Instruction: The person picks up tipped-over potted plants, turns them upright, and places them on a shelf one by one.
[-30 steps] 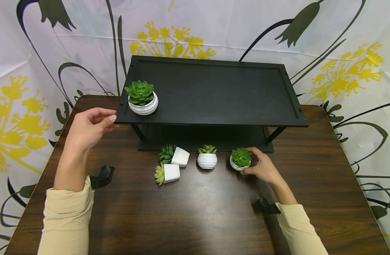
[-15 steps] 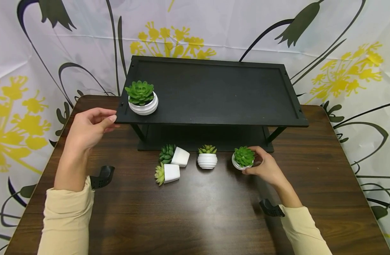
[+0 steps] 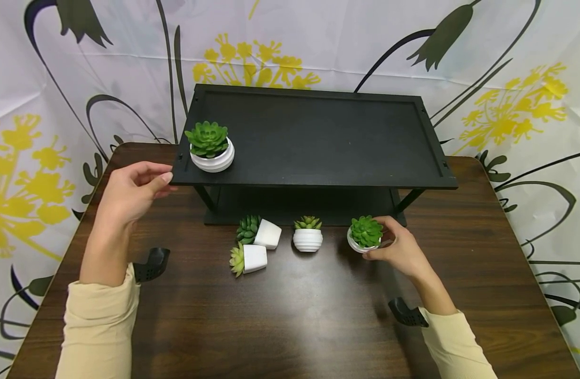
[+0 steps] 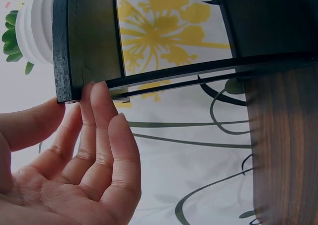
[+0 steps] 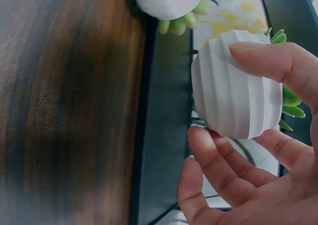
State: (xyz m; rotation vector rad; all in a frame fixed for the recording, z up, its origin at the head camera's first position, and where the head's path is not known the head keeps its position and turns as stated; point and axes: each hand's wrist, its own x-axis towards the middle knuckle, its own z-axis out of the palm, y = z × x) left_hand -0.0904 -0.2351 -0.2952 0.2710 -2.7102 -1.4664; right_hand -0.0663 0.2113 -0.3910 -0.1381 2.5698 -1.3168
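My left hand (image 3: 129, 192) pinches the front left corner of the black two-tier shelf (image 3: 313, 139), thumb above and fingers below in the left wrist view. A green potted succulent (image 3: 211, 146) in a white ribbed pot stands on the top tier near that corner. My right hand (image 3: 399, 247) grips another potted succulent (image 3: 366, 232) in front of the shelf. Thumb and fingers clasp its white ribbed pot (image 5: 236, 86) in the right wrist view, and it looks raised off the table. To its left, a smaller potted succulent (image 3: 308, 234) stands upright on the table.
Two small succulents lie on their sides, a dark green one (image 3: 268, 234) and a light green one (image 3: 255, 258). The shelf's lower tier (image 3: 304, 205) sits under the top one, between side supports. A patterned cloth (image 3: 337, 42) hangs behind the brown wooden table (image 3: 271, 326).
My right hand has shifted slightly to the right with the succulent in its grip. The left hand stays at the shelf corner, and the other plants have not moved.
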